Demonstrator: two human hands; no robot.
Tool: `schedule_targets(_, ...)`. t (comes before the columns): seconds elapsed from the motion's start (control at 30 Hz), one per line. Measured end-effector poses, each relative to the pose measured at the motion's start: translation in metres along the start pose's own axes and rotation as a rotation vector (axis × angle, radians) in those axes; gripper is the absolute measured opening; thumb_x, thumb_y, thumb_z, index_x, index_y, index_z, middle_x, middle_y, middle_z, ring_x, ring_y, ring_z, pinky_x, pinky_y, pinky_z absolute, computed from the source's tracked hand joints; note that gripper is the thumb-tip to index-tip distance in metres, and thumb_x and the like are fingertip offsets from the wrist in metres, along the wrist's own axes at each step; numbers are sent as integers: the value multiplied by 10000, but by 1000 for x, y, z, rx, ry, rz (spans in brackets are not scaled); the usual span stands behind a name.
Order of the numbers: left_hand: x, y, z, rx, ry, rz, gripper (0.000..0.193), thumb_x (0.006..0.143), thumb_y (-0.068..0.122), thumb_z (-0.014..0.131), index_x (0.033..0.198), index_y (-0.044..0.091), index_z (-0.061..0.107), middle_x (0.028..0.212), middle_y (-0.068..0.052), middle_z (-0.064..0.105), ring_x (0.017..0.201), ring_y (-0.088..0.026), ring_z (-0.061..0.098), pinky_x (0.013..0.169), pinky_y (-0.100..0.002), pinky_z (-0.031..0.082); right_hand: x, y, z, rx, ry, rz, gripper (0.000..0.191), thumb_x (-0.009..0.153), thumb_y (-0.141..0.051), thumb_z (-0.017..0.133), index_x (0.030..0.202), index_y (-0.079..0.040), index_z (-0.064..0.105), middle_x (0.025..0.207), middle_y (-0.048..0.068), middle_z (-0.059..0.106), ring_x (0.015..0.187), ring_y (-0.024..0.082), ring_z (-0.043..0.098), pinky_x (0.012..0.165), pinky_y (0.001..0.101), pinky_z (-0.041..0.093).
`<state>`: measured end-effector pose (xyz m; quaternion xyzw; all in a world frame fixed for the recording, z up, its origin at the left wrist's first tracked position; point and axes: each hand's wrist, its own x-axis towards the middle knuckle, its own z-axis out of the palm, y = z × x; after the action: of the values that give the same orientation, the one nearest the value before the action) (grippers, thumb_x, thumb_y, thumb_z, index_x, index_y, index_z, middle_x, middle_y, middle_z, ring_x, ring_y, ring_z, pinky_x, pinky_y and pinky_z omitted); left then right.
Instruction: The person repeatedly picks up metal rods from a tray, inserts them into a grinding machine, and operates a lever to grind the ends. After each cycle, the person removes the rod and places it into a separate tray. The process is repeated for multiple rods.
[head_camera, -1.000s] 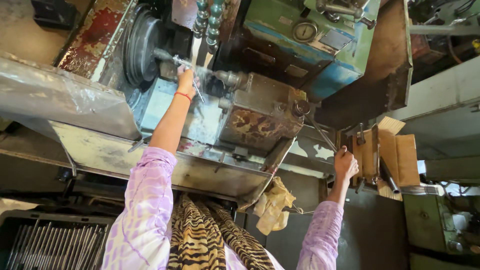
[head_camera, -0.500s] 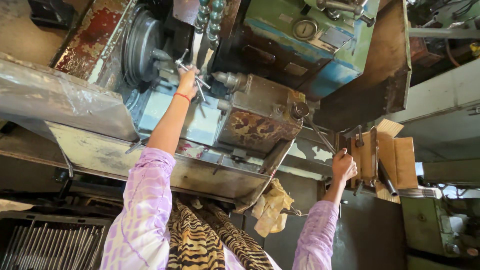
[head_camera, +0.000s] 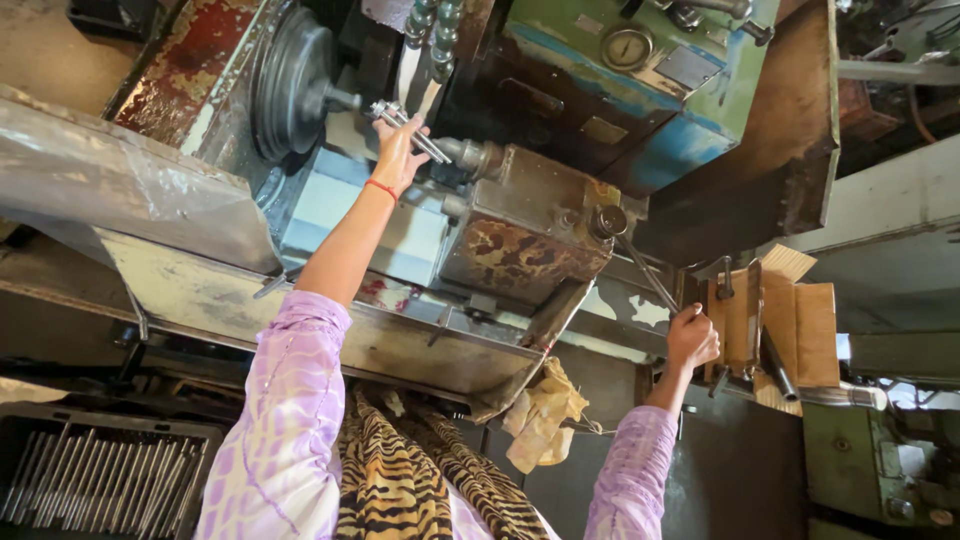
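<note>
Compared with half a second ago, the left hand (head_camera: 398, 155) has shifted a little toward the dark round chuck (head_camera: 292, 85) in the upper left of the frame, carrying the bundle of thin metal rods (head_camera: 410, 130) with it; the rods' near ends now lie close beside the chuck's short spindle, which suggests the rods are being brought into the machine's working zone rather than drawn away. The left arm reaches up through the centre of the frame, nearly straight, with its fingers closed around the rods. The right hand (head_camera: 692, 338), at centre right, has barely moved: its arm is bent upward and its fingers are wrapped in a fist around the end of the long slanted lever (head_camera: 640, 268) that runs from a dark knob on the rusty housing (head_camera: 525, 235). A tray of more rods (head_camera: 95, 480) sits at lower left.
</note>
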<state>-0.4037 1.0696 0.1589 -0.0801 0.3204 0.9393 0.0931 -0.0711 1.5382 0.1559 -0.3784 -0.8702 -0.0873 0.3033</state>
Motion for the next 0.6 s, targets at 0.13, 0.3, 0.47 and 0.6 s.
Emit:
schedule_targets(0.13,4,-4,-7,-30,87,44,581,866,59,754,1228,254,344,1200,-59,489,1041,-268,575,1008,-822,389,-1,2,1,9,10,-14,530,1073,-414,503,733,-83,739,688,216,683,670,456,684,598,570,518)
schedule_targets(0.3,6,2,-13,-29,176,-3,599,820,36,751,1223,235,356,1195,-87,520,993,-292,599,999,-826,399,-1,3,2,21,27,-14,536,1080,-413,503,733,-79,739,695,216,684,669,453,684,607,564,523)
schedule_targets(0.47,7,5,-14,40,167,-49,573,863,57,733,1251,225,347,1215,-52,518,1045,-299,610,1009,-836,331,-1,3,1,0,36,-24,540,1078,-422,509,728,-82,741,678,215,681,664,445,690,604,556,526)
schedule_targets(0.6,8,4,-12,58,207,45,650,848,35,720,1309,263,322,1187,-58,526,1037,-253,592,1014,-835,325,0,3,1,18,15,-13,552,1084,-413,503,713,-75,733,684,218,682,661,441,690,606,550,524)
